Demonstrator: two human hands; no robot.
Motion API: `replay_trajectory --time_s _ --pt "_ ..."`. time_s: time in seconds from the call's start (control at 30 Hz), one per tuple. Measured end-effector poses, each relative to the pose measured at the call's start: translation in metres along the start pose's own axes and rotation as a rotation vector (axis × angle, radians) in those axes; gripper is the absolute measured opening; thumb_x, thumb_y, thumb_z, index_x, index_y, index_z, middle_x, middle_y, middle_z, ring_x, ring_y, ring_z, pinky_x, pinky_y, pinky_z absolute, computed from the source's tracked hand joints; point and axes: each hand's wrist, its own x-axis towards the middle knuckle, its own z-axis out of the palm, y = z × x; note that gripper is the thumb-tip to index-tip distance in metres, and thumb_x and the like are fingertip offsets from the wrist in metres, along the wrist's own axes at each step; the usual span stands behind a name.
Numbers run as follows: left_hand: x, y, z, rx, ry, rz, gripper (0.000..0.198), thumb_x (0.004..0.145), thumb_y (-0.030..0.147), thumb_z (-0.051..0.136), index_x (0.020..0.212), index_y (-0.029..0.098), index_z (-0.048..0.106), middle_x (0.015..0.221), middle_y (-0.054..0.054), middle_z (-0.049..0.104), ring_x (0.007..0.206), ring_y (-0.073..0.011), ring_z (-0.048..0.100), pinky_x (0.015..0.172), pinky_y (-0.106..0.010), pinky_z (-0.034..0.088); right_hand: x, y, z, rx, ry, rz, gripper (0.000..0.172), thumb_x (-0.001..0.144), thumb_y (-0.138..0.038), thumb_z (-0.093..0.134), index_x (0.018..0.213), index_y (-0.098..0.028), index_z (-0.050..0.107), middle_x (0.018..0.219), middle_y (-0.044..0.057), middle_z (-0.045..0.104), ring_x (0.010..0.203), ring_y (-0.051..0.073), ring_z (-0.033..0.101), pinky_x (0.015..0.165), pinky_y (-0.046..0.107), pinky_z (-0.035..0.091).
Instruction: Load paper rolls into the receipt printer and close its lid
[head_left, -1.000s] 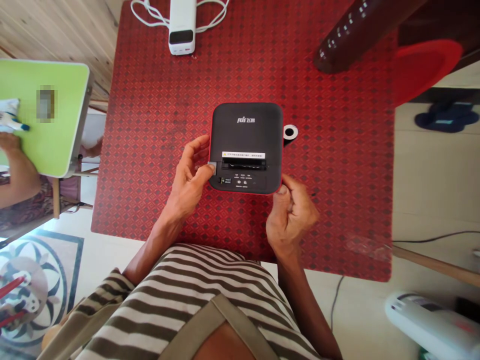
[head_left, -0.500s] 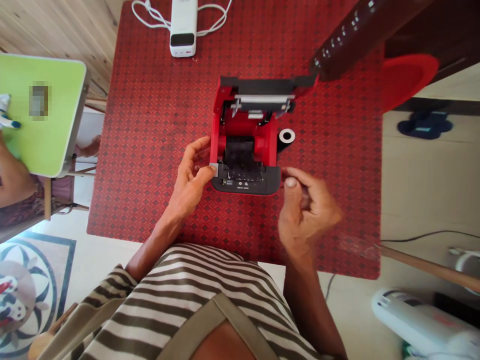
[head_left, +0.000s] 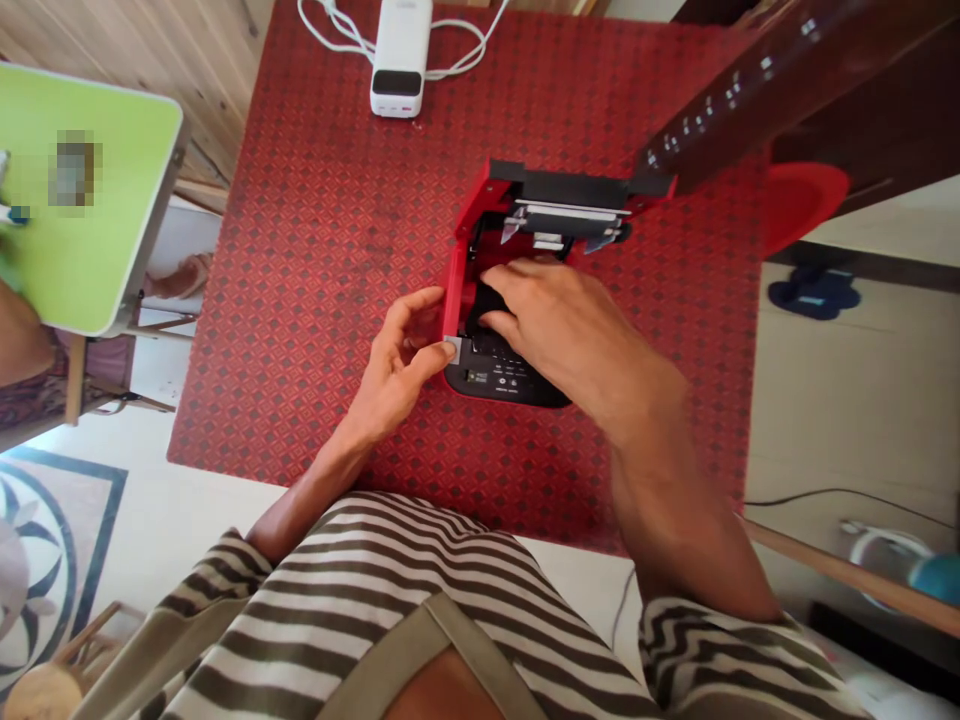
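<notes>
A red and black label printer [head_left: 487, 385] stands on the table with its lid [head_left: 577, 190] raised. My left hand [head_left: 397, 365] holds the printer's left side, thumb on the grey front corner and fingers against the red wall. Over the printer's right half reaches my right hand [head_left: 562, 320], its fingers down inside the open bay. Between its thumb and fingers shows a black roll [head_left: 487, 302], partly covered by the hand. The right side of the bay and the fingertips are hidden.
A white power bank [head_left: 401, 70] with white cables lies at the table's far edge. Behind the printer slants a dark brown post [head_left: 720, 85]. Beyond the table's right side is a red round seat [head_left: 806, 205]. Another person's arm [head_left: 22, 340] rests by a green table [head_left: 135, 200] at left.
My right hand has moved from beside the printer's front right corner into its open bay, onto the black roll. My left hand stays on the printer. The view has shifted slightly.
</notes>
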Motion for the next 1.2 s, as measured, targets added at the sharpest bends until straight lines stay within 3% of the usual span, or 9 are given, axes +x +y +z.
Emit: replay_trajectory --time_s 0.27,0.43,0.53,0.73,0.83,0.9,1.0,1.07,1.2 --pt "-0.004 0.006 0.002 0.008 0.002 -0.025 0.062 0.109 0.049 0.088 0.166 0.033 0.071 0.168 -0.011 0.085 0.162 -0.037 0.078 0.139 -0.058 0.063 0.016 0.013 0.008 -0.031 -0.078 -0.006 0.024 0.108 -0.007 0.073 0.123 -0.021 0.085 0.127 0.016 0.092 0.121 0.04 0.089 0.112 0.054 0.069" --pt "-0.003 0.003 0.001 -0.003 -0.001 -0.015 0.062 0.108 0.054 0.091 0.165 0.035 0.073 0.161 -0.01 0.088 0.154 -0.0379 0.081 0.13 -0.057 0.068 0.009 0.021 0.02 0.188 0.068 0.002 0.019 0.098 -0.01 0.085 0.108 -0.027 0.082 0.113 0.009 0.089 0.11 0.036 0.086 0.112 0.054 0.067" --pt "-0.002 0.0 0.001 -0.003 0.009 -0.006 0.062 0.109 0.057 0.092 0.164 0.036 0.075 0.163 -0.01 0.088 0.157 -0.0388 0.08 0.13 -0.057 0.068 0.0 0.02 0.02 0.208 0.168 0.002 0.013 0.102 -0.017 0.081 0.107 -0.029 0.084 0.11 0.009 0.089 0.107 0.035 0.083 0.108 0.054 0.068" --pt "0.0 -0.005 -0.002 0.015 0.012 0.002 0.065 0.109 0.064 0.093 0.165 0.036 0.075 0.165 -0.011 0.085 0.162 -0.0401 0.077 0.131 -0.057 0.068 -0.03 0.006 -0.02 0.239 0.25 0.012 0.011 0.105 -0.026 0.08 0.112 -0.031 0.088 0.115 0.01 0.092 0.113 0.037 0.086 0.108 0.055 0.073" --pt "0.001 -0.006 -0.003 0.012 0.012 0.008 0.066 0.107 0.066 0.095 0.163 0.036 0.076 0.163 -0.01 0.085 0.16 -0.0395 0.077 0.131 -0.056 0.068 -0.058 0.008 -0.046 0.37 0.334 0.011 0.022 0.103 -0.028 0.086 0.124 -0.032 0.091 0.122 0.006 0.095 0.109 0.034 0.089 0.106 0.054 0.075" --pt "0.003 -0.008 -0.003 0.0 0.008 0.018 0.068 0.106 0.069 0.096 0.162 0.036 0.077 0.164 -0.01 0.085 0.16 -0.0392 0.078 0.132 -0.057 0.068 -0.08 0.015 -0.05 0.53 0.445 0.066 0.026 0.1 -0.028 0.092 0.125 -0.033 0.094 0.118 0.005 0.096 0.1 0.031 0.087 0.1 0.052 0.073" --pt "0.005 -0.01 -0.002 -0.01 0.03 0.041 0.071 0.104 0.072 0.099 0.161 0.036 0.078 0.16 -0.01 0.087 0.155 -0.0385 0.081 0.131 -0.057 0.068 -0.111 0.035 -0.025 0.807 0.586 0.273 0.026 0.095 -0.032 0.096 0.12 -0.04 0.097 0.113 0.006 0.094 0.102 0.034 0.086 0.091 0.053 0.068" --pt "0.006 -0.013 -0.002 -0.004 0.049 0.048 0.07 0.103 0.072 0.099 0.159 0.036 0.079 0.158 -0.009 0.088 0.153 -0.038 0.082 0.131 -0.056 0.067 -0.126 0.05 0.008 0.919 0.627 0.391 0.024 0.093 -0.04 0.099 0.117 -0.042 0.097 0.113 0.007 0.093 0.103 0.035 0.086 0.089 0.054 0.069" --pt "0.008 -0.018 -0.004 0.01 0.045 0.055 0.07 0.102 0.072 0.097 0.16 0.038 0.078 0.159 -0.008 0.087 0.154 -0.0373 0.08 0.132 -0.055 0.065 -0.142 0.072 0.073 1.02 0.686 0.532 0.039 0.088 -0.065 0.104 0.113 -0.037 0.091 0.104 0.003 0.088 0.092 0.031 0.084 0.089 0.054 0.073"
